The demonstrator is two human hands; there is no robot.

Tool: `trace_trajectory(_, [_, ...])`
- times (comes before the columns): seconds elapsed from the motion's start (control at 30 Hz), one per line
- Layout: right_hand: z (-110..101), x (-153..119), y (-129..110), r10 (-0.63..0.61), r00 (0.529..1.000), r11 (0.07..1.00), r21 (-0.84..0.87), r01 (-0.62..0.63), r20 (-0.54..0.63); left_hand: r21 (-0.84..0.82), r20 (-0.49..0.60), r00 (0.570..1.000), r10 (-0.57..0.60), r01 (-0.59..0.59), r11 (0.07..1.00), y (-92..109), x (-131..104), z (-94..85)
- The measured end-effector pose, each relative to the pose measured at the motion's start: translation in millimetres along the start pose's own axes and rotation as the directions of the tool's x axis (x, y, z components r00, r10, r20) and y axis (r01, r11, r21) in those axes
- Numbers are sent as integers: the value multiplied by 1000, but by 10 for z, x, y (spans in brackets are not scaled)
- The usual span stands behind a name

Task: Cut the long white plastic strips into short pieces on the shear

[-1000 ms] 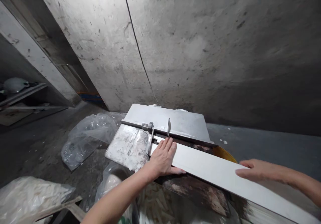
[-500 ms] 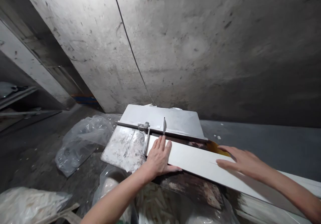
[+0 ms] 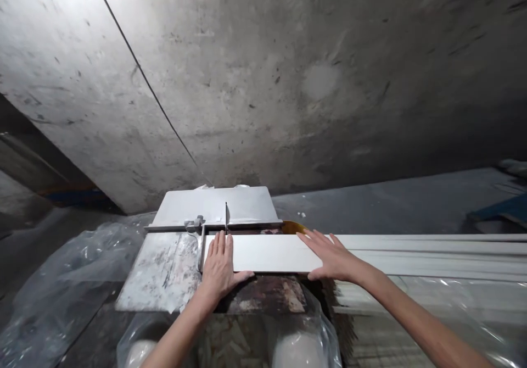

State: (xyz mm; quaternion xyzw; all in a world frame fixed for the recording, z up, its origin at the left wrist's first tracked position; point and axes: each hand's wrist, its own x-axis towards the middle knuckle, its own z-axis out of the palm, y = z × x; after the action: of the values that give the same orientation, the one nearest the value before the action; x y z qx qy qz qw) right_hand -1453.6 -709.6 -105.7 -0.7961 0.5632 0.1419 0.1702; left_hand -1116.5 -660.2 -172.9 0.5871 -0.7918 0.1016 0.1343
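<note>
A long white board [image 3: 267,254] lies across a worn metal saw table [image 3: 160,272], its left end against a metal stop [image 3: 201,250]. Just beyond it, a thin dark blade [image 3: 226,214] stands up in the white rear plate [image 3: 251,206]. My left hand [image 3: 220,269] rests flat on the board's left end, fingers stretched toward the blade and thumb along the near edge. Farther right, my right hand [image 3: 331,258] spans the board, fingers spread at the far edge and thumb by the near edge. Neither hand is closed.
Long white strips [image 3: 415,302] are stacked at right, partly under clear plastic. Crumpled plastic sheeting [image 3: 82,272] covers the floor at left. Bags with white offcuts [image 3: 230,343] sit below the saw. A concrete wall [image 3: 247,93] rises behind; a yellow part [image 3: 291,227] shows beside the table.
The view has turned right, so the saw table appears farther left and the board more level. My right hand has moved closer to my left hand along the board; my left hand stays on its end.
</note>
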Motion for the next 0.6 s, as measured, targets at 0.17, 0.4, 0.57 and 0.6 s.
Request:
trace_trajectory(0.17, [45, 59, 47, -5, 1000, 1000, 2, 5, -11, -10, 54, 998, -23, 24, 1000, 34, 28, -82])
trace_trajectory(0.4, [198, 225, 120, 8, 999, 1000, 1, -8, -40, -43, 71, 997, -43, 47, 998, 18, 57, -86])
trace_trajectory(0.57, [113, 172, 36, -5, 1000, 999, 45, 6, -30, -52, 25, 999, -33, 34, 998, -6, 30, -9])
trace_trajectory(0.6, [80, 152, 14, -12, 999, 998, 55, 14, -32, -53, 16, 999, -30, 31, 998, -12, 26, -3])
